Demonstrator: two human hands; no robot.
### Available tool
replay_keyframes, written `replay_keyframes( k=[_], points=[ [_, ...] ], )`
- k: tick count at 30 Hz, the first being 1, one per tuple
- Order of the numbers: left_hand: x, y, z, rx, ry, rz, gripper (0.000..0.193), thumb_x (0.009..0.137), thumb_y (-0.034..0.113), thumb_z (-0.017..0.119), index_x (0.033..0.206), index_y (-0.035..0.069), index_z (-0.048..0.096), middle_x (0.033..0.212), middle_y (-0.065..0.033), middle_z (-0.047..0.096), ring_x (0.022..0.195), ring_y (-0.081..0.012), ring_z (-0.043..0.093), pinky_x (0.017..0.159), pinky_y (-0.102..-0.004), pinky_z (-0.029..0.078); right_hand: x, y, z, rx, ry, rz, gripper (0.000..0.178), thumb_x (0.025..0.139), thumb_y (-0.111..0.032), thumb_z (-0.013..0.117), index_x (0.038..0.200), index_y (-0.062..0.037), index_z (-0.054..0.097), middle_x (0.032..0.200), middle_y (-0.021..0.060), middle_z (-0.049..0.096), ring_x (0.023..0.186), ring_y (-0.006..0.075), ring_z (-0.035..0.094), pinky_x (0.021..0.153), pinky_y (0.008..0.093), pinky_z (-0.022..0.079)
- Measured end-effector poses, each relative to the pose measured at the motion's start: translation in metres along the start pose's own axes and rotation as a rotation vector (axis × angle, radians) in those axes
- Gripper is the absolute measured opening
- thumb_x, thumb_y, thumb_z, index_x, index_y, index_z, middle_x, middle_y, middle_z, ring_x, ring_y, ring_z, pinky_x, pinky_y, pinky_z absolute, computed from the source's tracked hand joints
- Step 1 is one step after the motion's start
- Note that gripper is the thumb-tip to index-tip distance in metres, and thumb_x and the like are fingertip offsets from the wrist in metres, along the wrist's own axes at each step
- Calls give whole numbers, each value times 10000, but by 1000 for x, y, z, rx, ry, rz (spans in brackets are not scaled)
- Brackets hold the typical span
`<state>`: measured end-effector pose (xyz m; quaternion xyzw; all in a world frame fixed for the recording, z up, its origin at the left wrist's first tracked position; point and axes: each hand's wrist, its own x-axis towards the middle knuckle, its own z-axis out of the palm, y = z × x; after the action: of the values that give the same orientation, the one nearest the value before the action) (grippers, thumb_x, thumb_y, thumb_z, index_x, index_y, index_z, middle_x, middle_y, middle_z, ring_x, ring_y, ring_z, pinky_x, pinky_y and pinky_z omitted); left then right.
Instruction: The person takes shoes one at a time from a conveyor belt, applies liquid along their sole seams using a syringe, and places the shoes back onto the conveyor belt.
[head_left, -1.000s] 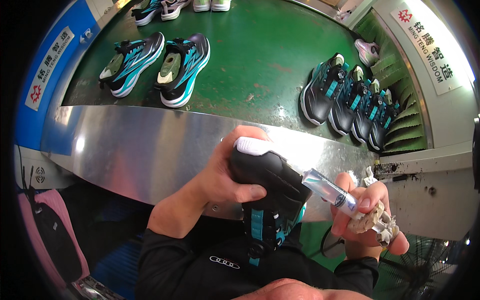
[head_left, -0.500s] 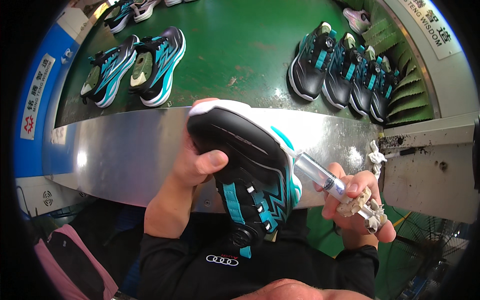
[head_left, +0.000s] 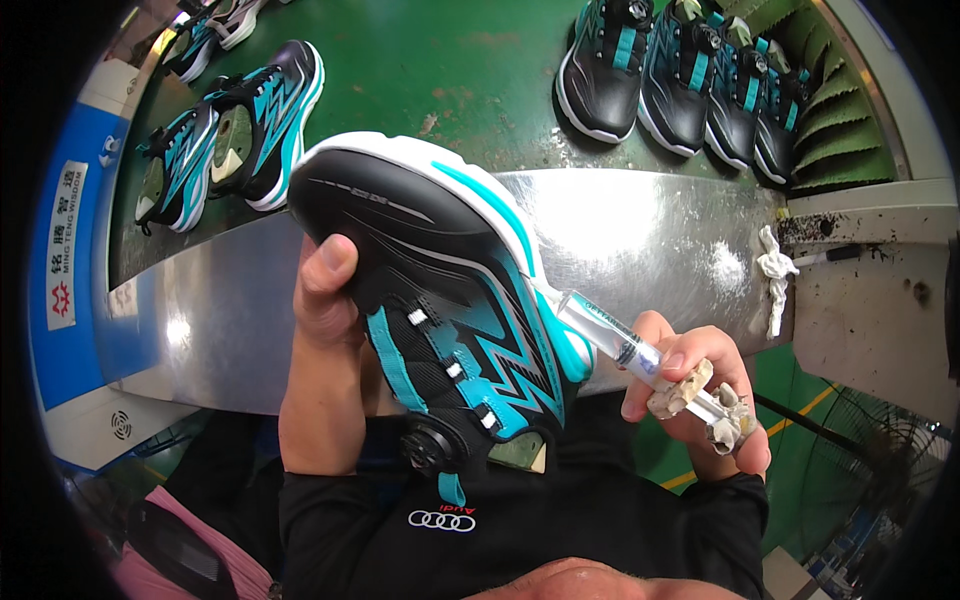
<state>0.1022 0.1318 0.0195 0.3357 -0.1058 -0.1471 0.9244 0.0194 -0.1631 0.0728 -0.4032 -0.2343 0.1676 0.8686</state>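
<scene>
A black and teal sneaker (head_left: 400,235) with a white midsole is held up in my left hand (head_left: 328,290). My left thumb lies on the upper near the toe, and the other fingers are mostly hidden behind the shoe. My right hand (head_left: 705,375) is closed around a clear syringe (head_left: 612,338), whose rear end is crusted with whitish, dried material. The syringe's tip points at the seam between upper and midsole along the shoe's side; whether it touches cannot be told. A dial closure and a teal pull loop show at the shoe's near end.
Several similar shoes (head_left: 598,75) stand at the far right on a green conveyor belt (head_left: 430,85), with another pair (head_left: 270,120) at the far left. A steel ledge (head_left: 660,215) runs in front. At its right lies a crumpled white strip (head_left: 773,280) beside a fan (head_left: 885,470).
The sneaker has moved left and tilted to show more of its side. My right hand and the syringe have shifted slightly left and up with it. The background has shifted too.
</scene>
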Motion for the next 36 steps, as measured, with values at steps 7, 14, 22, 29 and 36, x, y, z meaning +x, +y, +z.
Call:
replay_keyframes(
  k=[7,14,22,29,36],
  points=[
    [7,2,5,-152,79,-79,605,806,314,614,1268,-39,445,1195,-189,562,1050,-309,585,929,-428,471,-17,4,-5,18,5,47,909,638,-524,791,1212,85,436,1040,146,462,913,213,546,803,280,416],
    [11,3,4,-133,188,-67,539,815,344,593,1220,0,504,1144,-160,597,995,-282,604,872,-409,496,-36,4,-1,45,35,96,906,628,-480,816,1213,106,447,1063,139,455,918,211,547,813,269,417],
    [17,-1,0,-177,190,-85,503,855,362,550,1221,20,506,1150,-144,594,1022,-260,591,885,-402,484,-57,7,-3,-86,33,52,860,631,-548,782,1170,68,519,998,155,626,888,165,429,743,247,366],
    [18,1,-10,-123,296,-115,473,872,368,523,1202,28,522,1147,-125,598,1009,-239,593,882,-381,483,-72,12,-7,-126,54,23,843,645,-580,754,1158,52,533,981,146,642,842,165,426,715,259,336],
    [19,7,-26,-145,203,-153,439,869,363,527,1171,45,552,1130,-118,610,1007,-243,595,901,-390,471,-84,17,-10,-126,75,27,829,643,-568,761,1160,40,537,982,131,645,839,161,423,714,259,333]
  ],
)
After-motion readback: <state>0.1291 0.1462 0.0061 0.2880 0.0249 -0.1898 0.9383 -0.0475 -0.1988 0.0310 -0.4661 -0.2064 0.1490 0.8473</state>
